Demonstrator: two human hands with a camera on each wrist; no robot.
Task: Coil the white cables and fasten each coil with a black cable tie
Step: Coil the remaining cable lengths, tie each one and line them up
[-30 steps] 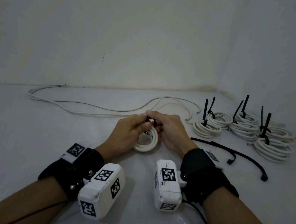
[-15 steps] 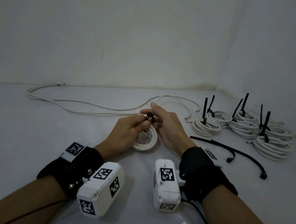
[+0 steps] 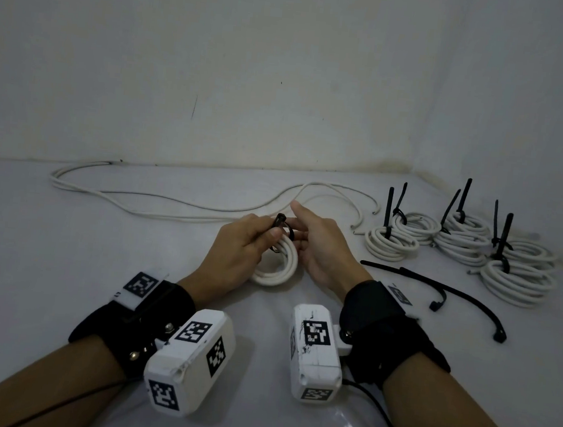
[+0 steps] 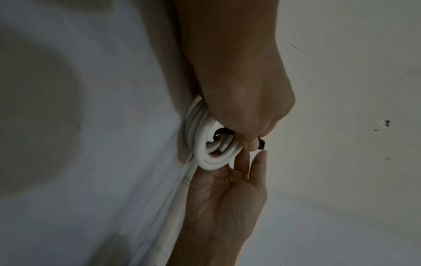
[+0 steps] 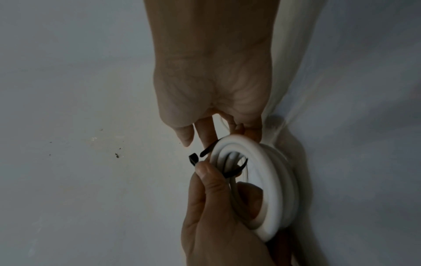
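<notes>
Head view: left hand (image 3: 241,244) pinches a thin black plastic cable tie (image 3: 280,220) looped through a small coil of round white cable (image 3: 277,264) on the white tabletop (image 3: 62,261) — right hand (image 3: 321,248) steadies the coil's far side; left wrist view: right-hand fingers (image 4: 258,167) straight, touching the coil; right wrist view: left thumb clamps the tie near its head.

Bare forearms, no sleeves. A black fabric wrist strap (image 3: 132,323) is worn on the left wrist, with silver screws visible; a matching black strap (image 3: 382,329) is worn on the right. A white camera box (image 3: 190,359) printed with black-and-white square markers is mounted on the left strap, another (image 3: 316,351) on the right. Thin black cables are seen trailing from both.
</notes>
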